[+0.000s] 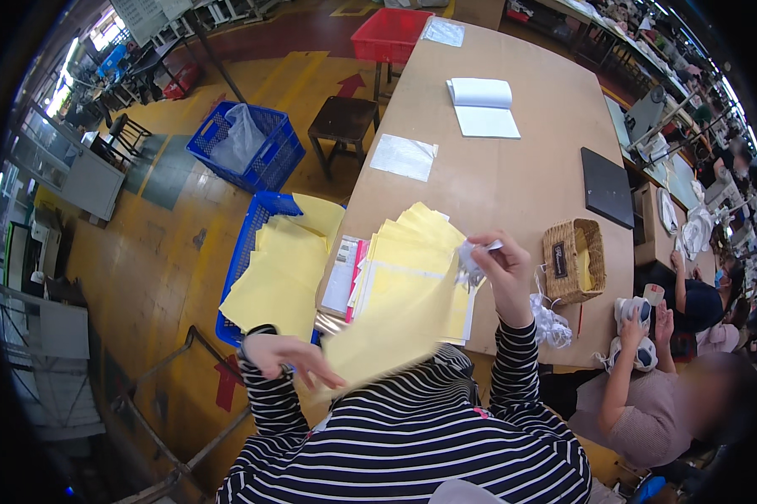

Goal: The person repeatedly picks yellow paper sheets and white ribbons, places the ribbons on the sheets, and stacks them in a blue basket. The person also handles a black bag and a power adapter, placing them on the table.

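Ok, yellow sheet (391, 332) slants btwn L fingers (318, 366) & R fingers (489, 259).

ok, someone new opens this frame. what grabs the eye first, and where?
The motion-blurred yellow sheet in front of the striped top, between the left hand and the right hand, which pinches a crumpled white piece. Then more yellow: a fanned stack on the near part of the table, and loose sheets in the blue crate at its left side. Lastly, the bright red crate by the table's far left corner.
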`<state>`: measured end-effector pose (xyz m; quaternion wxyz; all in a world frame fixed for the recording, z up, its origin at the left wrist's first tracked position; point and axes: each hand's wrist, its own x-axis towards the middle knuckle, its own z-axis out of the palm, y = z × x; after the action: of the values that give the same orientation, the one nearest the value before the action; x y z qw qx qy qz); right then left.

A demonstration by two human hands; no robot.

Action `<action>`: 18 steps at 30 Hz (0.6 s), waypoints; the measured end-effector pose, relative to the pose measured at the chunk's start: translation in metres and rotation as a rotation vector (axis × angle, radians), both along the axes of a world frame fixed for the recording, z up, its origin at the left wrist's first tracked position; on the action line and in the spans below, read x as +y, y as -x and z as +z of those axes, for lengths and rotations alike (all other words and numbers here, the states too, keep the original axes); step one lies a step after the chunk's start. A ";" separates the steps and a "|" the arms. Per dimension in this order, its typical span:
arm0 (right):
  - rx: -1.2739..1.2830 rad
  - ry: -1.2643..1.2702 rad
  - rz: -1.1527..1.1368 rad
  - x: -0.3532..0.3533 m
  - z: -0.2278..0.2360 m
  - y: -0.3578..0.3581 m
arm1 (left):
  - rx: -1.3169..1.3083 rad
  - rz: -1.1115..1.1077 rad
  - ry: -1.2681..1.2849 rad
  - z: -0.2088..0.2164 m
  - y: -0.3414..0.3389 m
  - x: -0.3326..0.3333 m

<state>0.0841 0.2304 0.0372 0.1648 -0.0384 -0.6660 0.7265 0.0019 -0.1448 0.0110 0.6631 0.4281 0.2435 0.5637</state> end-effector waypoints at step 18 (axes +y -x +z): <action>0.152 0.105 -0.109 -0.052 0.018 0.000 | 0.413 1.084 0.366 0.021 -0.039 0.135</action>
<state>0.0842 0.1780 0.0555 0.2518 -0.0278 -0.6096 0.7511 0.0406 -0.0094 0.0320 0.2836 0.2227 0.6436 0.6751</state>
